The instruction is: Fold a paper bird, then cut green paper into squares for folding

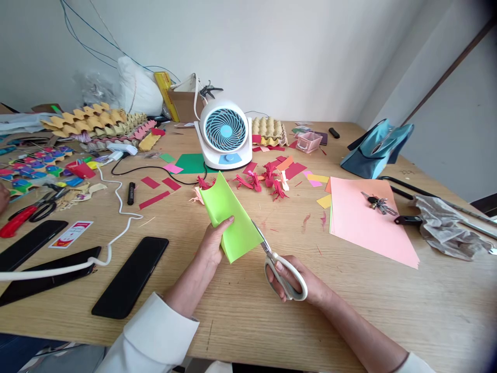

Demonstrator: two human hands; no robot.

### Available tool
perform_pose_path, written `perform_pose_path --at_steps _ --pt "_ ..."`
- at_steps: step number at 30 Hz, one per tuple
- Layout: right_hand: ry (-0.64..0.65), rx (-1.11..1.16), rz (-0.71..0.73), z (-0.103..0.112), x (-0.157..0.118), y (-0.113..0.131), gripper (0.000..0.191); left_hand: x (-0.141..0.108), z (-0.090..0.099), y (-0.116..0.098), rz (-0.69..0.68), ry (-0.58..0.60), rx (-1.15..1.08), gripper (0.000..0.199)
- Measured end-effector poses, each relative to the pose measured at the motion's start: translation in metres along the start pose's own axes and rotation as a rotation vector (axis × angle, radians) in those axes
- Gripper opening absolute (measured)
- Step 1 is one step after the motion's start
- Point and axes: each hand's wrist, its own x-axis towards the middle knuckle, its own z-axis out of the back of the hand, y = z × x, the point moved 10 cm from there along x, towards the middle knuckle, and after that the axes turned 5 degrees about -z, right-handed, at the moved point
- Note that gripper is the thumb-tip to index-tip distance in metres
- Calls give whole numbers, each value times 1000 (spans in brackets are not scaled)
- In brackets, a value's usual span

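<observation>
A folded sheet of lime-green paper point(232, 220) is pinched in my left hand point(214, 241), the thumb lying on its face. My right hand point(289, 280) has its fingers through the loops of a pair of scissors point(286, 284) with white handles. The blades reach up to the paper's right edge, partly hidden behind its corner. Beyond the paper lie several red folded-paper figures point(269, 175) and a pale one point(284, 180).
A white fan point(225, 133) stands behind the paper. Pink sheets point(365, 220) bearing keys point(378, 203) lie at right. A black phone point(131, 277), white cable point(112, 243) and red-handled scissors point(29, 215) lie at left. Another person's hand point(3, 198) shows at the left edge.
</observation>
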Motion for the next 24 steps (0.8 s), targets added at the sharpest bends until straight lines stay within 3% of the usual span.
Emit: perform_pose_path --at_steps 7,17,24 --pt "-26 9 2 2 1 4 56 -9 -10 10 41 58 26 51" --pt "-40 4 27 3 1 3 53 -11 -7 6 19 7 40 46" --pt "-43 27 17 5 2 4 54 -17 -19 8 15 99 65 48"
